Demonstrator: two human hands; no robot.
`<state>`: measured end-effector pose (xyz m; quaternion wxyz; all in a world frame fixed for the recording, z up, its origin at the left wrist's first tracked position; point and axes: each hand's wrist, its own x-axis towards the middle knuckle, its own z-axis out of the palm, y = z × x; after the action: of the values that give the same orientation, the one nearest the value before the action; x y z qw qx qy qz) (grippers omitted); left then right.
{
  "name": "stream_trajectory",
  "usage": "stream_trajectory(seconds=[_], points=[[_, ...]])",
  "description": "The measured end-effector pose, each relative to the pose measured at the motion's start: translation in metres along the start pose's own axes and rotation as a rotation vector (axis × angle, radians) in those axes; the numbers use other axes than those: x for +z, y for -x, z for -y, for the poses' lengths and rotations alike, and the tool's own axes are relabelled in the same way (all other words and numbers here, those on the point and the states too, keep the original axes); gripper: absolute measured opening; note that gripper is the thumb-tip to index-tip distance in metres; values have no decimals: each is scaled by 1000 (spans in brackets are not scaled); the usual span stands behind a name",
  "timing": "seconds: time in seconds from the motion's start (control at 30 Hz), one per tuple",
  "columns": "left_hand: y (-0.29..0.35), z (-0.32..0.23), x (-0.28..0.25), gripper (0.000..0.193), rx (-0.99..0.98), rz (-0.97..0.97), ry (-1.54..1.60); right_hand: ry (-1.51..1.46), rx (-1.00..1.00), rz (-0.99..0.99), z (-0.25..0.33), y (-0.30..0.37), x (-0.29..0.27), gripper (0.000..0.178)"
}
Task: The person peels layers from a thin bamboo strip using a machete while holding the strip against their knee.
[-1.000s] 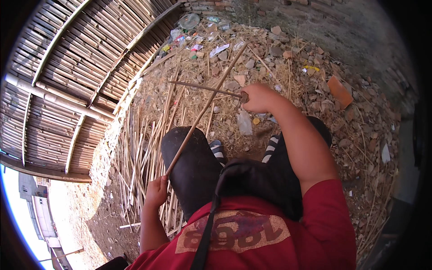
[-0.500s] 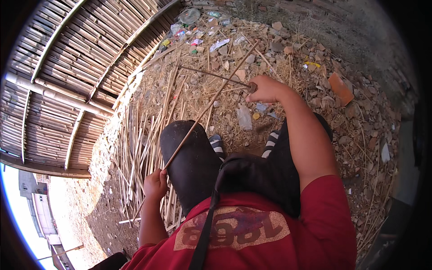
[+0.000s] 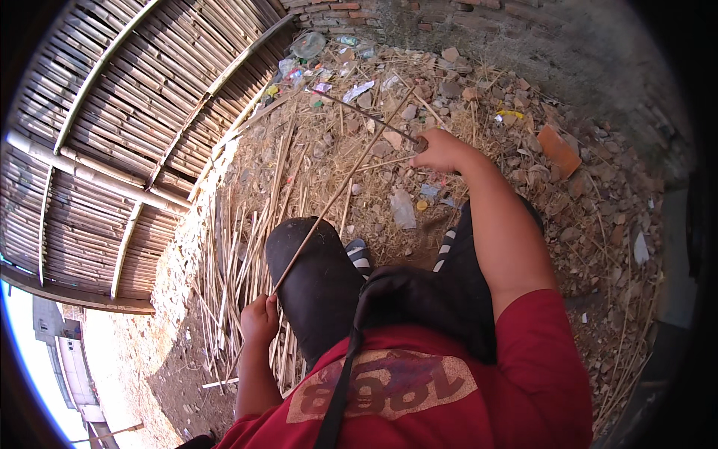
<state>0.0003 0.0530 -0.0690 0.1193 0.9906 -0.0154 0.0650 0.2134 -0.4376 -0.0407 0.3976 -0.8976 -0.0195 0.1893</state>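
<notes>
Swung outward since half a second ago, the long, narrow, dark-bladed knife points its tip farther from the person's body, and its handle sits slightly farther out too. Fingers of the right hand are clenched around that handle. The left hand grasps the near end of a long, thin, brown wooden stick, which slants over the left knee of the black trousers, much as before. Blade and stick cross; whether they touch cannot be told.
</notes>
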Motion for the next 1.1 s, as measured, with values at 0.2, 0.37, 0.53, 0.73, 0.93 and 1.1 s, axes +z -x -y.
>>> stream_trajectory(seconds=[0.2, 0.37, 0.53, 0.73, 0.93, 1.1], points=[[-3, 3, -4, 47, -26, 85, 27, 255, -327, -110, 5, -5, 27, 40], [-4, 5, -8, 51, -52, 144, 93, -17, -63, 149, 12, 17, 1, 64], [-5, -10, -21, 52, -102, 181, 155, 159, -173, -56, 3, 1, 15, 60], [-7, -7, -22, 51, -73, 168, 63, 199, -182, -138, 4, 1, 10, 56], [-7, -35, -33, 46, -67, 140, 43, -621, -133, -69, -10, -1, 4, 26], [-18, -67, -34, 43, -12, 156, -7, -723, -279, 43, 0, 2, 10, 18]])
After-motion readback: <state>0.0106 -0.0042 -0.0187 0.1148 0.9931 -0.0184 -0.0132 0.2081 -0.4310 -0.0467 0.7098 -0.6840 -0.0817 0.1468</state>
